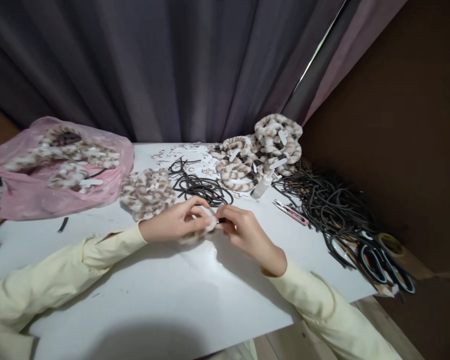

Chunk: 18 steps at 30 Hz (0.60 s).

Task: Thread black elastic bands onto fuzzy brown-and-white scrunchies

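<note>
Over the white table, my left hand is closed on a small fuzzy white-and-brown piece. Close beside it on the right, my right hand pinches the end of a short black cord that meets the fuzzy piece. The fingertips of both hands nearly touch. Behind my left hand lies a heap of fuzzy striped pieces. Several loose black cords lie just beyond my hands.
A pink plastic bag with fuzzy loops lies left. Fuzzy loops with white tags are piled at the back right, near a small bottle. Pink-handled snips, a black cord tangle and large scissors lie right.
</note>
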{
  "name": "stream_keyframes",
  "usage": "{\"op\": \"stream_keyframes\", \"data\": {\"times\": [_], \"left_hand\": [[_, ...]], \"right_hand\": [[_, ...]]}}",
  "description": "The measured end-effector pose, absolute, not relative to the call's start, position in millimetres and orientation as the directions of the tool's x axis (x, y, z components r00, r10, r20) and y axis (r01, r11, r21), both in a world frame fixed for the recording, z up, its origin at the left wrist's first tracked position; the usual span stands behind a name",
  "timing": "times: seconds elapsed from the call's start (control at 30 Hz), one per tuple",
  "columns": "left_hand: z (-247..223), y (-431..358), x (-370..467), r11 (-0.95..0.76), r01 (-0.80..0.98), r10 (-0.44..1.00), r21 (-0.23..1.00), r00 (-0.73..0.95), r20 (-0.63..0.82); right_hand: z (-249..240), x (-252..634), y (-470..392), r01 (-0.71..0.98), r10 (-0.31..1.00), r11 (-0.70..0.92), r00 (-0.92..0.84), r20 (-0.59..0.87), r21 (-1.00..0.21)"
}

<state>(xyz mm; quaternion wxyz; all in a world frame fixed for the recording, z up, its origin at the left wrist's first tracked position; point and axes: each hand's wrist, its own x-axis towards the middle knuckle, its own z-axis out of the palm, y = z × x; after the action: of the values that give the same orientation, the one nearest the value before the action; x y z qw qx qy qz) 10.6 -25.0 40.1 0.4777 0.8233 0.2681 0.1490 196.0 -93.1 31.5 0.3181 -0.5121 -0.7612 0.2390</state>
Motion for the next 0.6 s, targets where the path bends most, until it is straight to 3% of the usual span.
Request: {"op": "stream_keyframes", "data": {"times": [0.07,0.2,0.33,0.6], "left_hand": [[43,-21,15,-0.209,0.317,0.566,0.925,0.811,-0.15],[39,-16,21,-0.017,0.281,0.448,0.96,0.86,-0.244],[31,-14,17,0.087,0.265,0.424,0.96,0.862,-0.277],[30,-17,13,0.043,0.232,0.444,0.972,0.867,-0.226]], "right_hand": [[25,192,-96,0.673,0.869,0.486,-0.307,0.388,-0.557],[15,191,-99,0.708,0.812,0.556,-0.352,0.465,-0.435],[15,193,-97,0.631,0.765,0.621,-0.358,0.536,-0.465],[18,194,-93,0.537,0.789,0.609,-0.329,0.519,-0.584]]}}
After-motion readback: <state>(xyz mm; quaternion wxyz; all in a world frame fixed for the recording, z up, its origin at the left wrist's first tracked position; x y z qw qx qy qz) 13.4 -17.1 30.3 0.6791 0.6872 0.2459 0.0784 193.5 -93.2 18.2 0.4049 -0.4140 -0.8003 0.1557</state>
